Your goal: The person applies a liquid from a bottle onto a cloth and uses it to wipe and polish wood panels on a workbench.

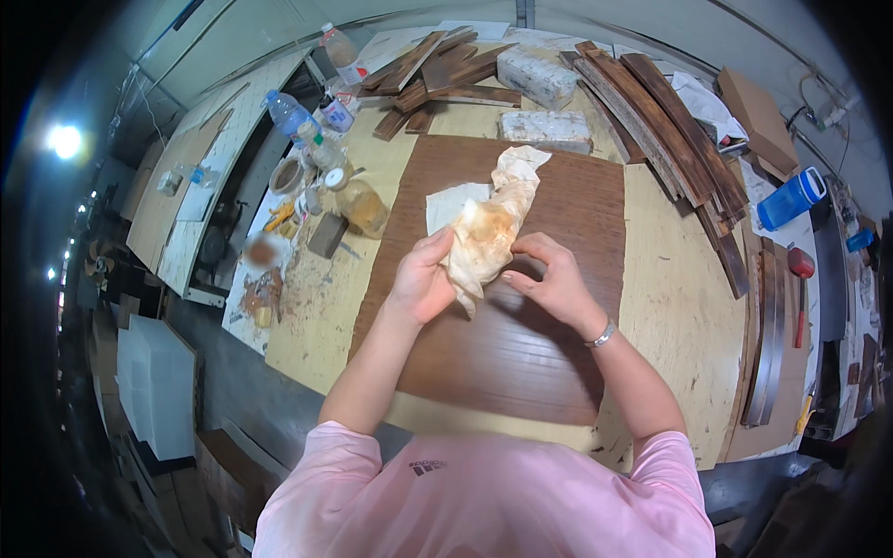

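Note:
A crumpled off-white cloth [502, 209] with yellow-brown stains is held up over a dark brown wooden panel [530, 358]. My left hand [423, 279] grips the cloth's lower left side, the thumb lying on top. At the cloth's right edge is my right hand [556, 284], its fingers curled with a gap between thumb and forefinger; whether a fingertip touches the cloth I cannot tell. Behind the cloth, a flat white sheet [456, 205] lies on the panel, partly covered. The panel rests on a pale yellow worktable [674, 372].
Left of the panel stand a jar of amber liquid [361, 205], a dark block [327, 235] and several plastic bottles [293, 116]. Dark wood strips [446, 70] pile up at the back, near two wrapped bundles [544, 130]. Long boards [670, 130], a blue jug [791, 197] and a red-handled tool [800, 265] lie right.

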The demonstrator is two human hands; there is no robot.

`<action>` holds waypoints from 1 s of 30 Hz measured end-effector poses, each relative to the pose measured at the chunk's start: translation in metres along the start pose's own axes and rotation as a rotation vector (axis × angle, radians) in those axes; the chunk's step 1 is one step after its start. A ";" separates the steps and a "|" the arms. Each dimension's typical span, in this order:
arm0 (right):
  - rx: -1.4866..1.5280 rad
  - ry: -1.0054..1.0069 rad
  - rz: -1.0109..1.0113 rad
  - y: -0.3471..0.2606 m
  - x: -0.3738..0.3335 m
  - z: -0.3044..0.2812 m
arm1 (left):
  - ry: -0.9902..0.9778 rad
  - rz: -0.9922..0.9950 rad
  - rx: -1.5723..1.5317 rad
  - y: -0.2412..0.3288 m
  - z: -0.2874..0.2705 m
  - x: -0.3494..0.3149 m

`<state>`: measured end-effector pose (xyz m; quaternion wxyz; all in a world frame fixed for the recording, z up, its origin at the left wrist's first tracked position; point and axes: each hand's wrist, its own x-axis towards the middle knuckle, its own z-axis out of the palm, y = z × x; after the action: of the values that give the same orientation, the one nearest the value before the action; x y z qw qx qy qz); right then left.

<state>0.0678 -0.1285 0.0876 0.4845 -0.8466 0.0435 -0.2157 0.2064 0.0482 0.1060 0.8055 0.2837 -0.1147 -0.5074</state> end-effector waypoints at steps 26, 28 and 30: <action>0.914 -0.723 0.300 -0.141 0.073 0.160 | 0.278 0.222 0.437 0.112 -0.067 -0.232; 0.708 -0.684 0.331 -0.130 0.085 0.172 | 0.297 0.367 0.312 0.122 -0.081 -0.237; 0.641 -0.554 0.303 -0.098 0.101 0.194 | 0.317 0.523 0.296 0.139 -0.100 -0.243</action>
<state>0.2250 0.0501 0.1170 0.7419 -0.6637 -0.0333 0.0897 0.2465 0.3413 0.1297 0.8663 0.4339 -0.1295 -0.2110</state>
